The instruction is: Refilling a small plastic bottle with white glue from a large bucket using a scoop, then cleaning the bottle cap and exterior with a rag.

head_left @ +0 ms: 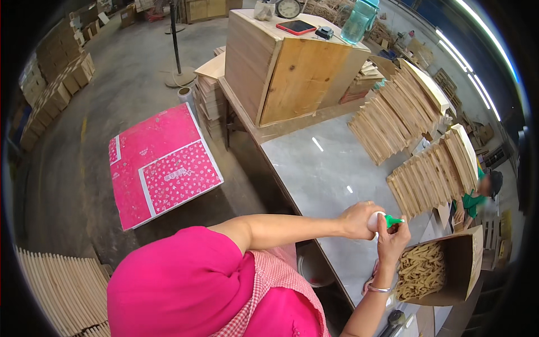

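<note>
Over the grey tabletop point(337, 163), my left hand point(357, 219) is closed around a small white bottle point(374, 221). The bottle lies roughly sideways, and most of its body is hidden by the fingers. At its end is a green nozzle cap point(392, 221), pinched by the thumb and fingers of my right hand point(392, 242). My hands are close together, and a silver bangle circles my right wrist. Beside my right forearm stands an open cardboard box point(461, 275) full of small pale wooden pieces point(420, 272).
Two rows of stacked thin wooden boards point(398, 115) point(435, 168) stand across the table. A wooden cabinet point(306, 78) at the far end carries a phone point(296, 27), clock and teal bottle point(359, 21). A pink box point(165, 163) sits at left. A person in green works at far right.
</note>
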Demonstrator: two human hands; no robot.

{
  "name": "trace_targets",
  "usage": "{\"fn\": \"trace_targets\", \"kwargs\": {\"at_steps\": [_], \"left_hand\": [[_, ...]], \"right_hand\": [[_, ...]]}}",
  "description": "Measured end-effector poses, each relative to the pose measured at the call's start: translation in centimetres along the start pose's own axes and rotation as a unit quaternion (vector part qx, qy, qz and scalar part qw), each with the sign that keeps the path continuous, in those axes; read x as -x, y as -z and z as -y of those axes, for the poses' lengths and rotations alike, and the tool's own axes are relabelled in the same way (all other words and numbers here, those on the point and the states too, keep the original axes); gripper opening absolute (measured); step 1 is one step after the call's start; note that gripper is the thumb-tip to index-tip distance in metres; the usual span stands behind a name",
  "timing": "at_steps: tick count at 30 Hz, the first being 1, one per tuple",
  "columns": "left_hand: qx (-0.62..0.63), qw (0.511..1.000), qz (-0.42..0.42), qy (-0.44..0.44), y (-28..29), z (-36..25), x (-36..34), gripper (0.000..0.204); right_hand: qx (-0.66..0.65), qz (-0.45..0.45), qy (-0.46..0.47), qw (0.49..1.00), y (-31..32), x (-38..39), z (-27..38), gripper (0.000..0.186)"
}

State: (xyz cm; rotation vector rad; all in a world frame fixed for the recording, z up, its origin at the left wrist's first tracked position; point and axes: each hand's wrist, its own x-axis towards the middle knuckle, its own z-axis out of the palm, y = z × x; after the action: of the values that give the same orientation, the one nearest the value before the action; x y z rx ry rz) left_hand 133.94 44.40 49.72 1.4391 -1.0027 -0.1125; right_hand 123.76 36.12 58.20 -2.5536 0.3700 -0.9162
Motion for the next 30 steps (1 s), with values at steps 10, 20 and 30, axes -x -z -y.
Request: {"fn": "trace_targets", "kwargs": {"at_steps": [10, 20, 30], "left_hand": [[0.186, 0.913, 0.355, 0.081, 2.3, 0.0, 0.3, 0.04], [0.099, 0.975, 0.197, 0.006, -1.7, 1.8, 2.0, 0.046], [-0.01, 0.996, 0.065, 0.057, -3.0, 3.7, 2.0, 0.07]], "right_hand": [[0.109, 0.202, 0.13, 0.964, 5.2, 0.8, 1.0, 0.036], [0.221, 0.108, 0.032, 0.969, 0.8, 2.9, -1.3, 0.048], [0.2, 0.041, -0.098, 0.974, -1.8, 2.2, -3.8, 0.05]]}}
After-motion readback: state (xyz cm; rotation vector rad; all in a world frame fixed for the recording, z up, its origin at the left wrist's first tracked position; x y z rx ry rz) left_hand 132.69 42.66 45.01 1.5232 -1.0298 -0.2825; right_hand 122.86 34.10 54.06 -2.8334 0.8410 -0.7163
